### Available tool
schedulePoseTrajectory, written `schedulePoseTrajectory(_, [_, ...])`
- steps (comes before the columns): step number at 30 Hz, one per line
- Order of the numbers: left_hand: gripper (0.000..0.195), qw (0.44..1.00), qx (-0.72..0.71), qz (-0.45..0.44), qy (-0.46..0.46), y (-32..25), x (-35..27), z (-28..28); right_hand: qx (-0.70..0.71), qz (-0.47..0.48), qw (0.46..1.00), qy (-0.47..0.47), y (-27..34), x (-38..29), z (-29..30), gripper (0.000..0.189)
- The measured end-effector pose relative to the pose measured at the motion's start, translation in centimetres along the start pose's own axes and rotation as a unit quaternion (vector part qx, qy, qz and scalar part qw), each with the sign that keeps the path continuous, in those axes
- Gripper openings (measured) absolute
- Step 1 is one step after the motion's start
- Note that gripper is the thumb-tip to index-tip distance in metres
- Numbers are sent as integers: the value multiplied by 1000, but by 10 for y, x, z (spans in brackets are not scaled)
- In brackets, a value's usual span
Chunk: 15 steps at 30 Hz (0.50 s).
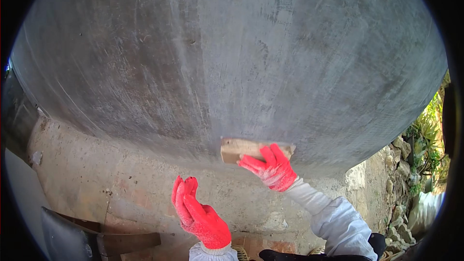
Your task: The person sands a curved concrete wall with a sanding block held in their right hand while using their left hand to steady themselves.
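A broad, curved grey surface (235, 61), streaked with pale dust and fine scratches, fills most of the head view. My right hand (272, 168), in a dusty red rubber-coated glove, grips a wooden block (241, 148) against the lower part of this surface. The block lies roughly level; its face towards the surface is hidden, with a thin edge showing along its top. Lower and to the left, my left hand (201, 210) in a matching red glove is raised with bent fingers. Nothing shows in it, and it stands apart from the surface.
Worn concrete floor (145, 188) with brick patches runs beneath the curved surface. A dark curved object with a wooden piece (130, 243) stands at the lower left. Along the right lie rough stones (402, 168), green plants (427, 141) and a white sack (426, 210).
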State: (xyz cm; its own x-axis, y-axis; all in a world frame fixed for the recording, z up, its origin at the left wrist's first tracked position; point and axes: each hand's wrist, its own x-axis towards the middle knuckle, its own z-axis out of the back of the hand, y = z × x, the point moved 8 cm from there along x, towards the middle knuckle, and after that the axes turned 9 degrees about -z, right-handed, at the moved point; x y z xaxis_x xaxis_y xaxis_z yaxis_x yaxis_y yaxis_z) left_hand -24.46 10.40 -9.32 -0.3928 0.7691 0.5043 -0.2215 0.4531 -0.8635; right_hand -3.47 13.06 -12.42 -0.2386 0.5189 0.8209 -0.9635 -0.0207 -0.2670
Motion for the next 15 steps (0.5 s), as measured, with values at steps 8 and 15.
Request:
schedulePoseTrajectory(8, [43,992,79,-94,27,-15,2,-20,5,-124,977,-170,-35,97,61,64])
schedulePoseTrajectory(15, [44,992,76,-89,49,-16,-3,-14,-45,160,981,103,15,-121,-50,70])
